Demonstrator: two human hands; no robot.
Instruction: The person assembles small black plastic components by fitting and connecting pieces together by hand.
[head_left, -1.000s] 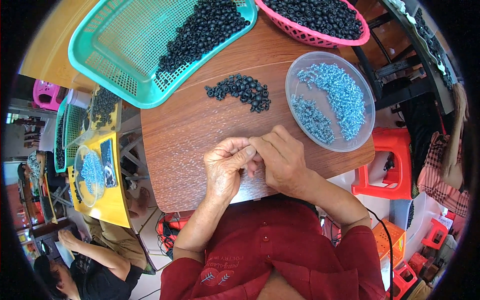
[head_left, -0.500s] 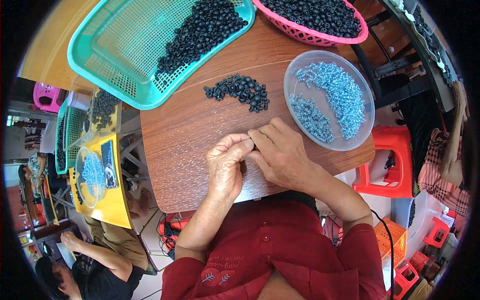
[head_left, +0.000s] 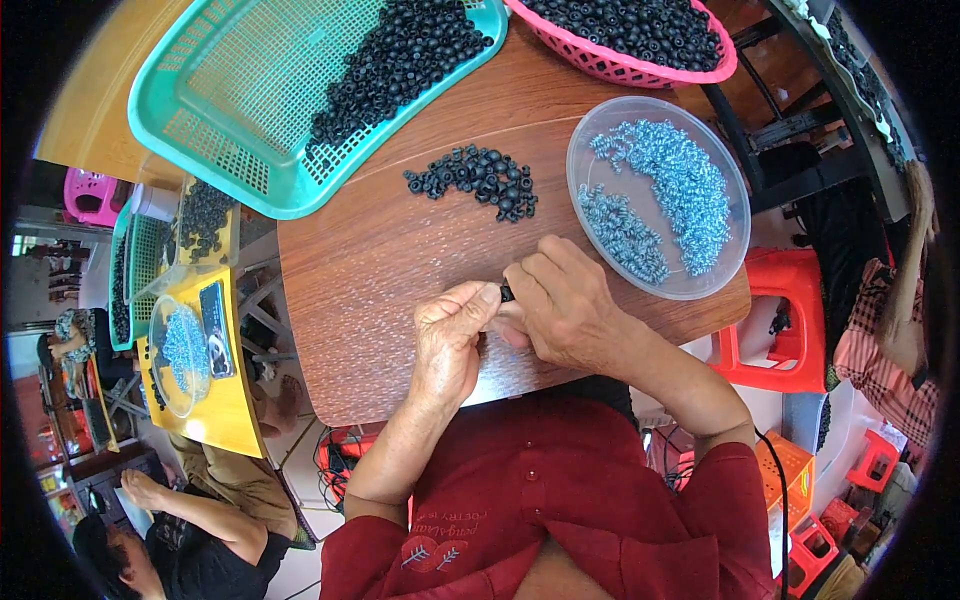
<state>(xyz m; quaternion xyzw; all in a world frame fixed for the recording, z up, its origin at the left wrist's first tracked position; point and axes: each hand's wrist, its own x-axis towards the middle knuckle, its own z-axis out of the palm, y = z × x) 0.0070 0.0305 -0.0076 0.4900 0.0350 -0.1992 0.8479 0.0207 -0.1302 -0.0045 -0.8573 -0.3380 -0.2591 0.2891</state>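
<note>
Over the middle of the brown table, my left hand point(head_left: 448, 335) and my right hand point(head_left: 565, 310) meet at the fingertips. Both are closed in a pinch around a small black part point(head_left: 507, 293), which shows only as a dark bit between them; the fingers cover the rest. Beyond my hands lies a loose pile of small round black parts with holes point(head_left: 480, 180). To the right of my right hand stands a clear round plastic tub point(head_left: 656, 185) holding two heaps of small shiny blue pieces point(head_left: 685, 190).
At the far left of the wooden table point(head_left: 350, 300) sits a green mesh basket point(head_left: 240, 110) partly filled with black parts. A pink basket point(head_left: 620, 68) of black parts stands at the far edge. A red stool point(head_left: 785, 310) is at the right. Another person point(head_left: 190, 530) sits at the lower left.
My right fingers have shifted slightly, and the black part between the fingertips shows more than before. My left hand stays nearly in place. The pile and tub are unchanged.
</note>
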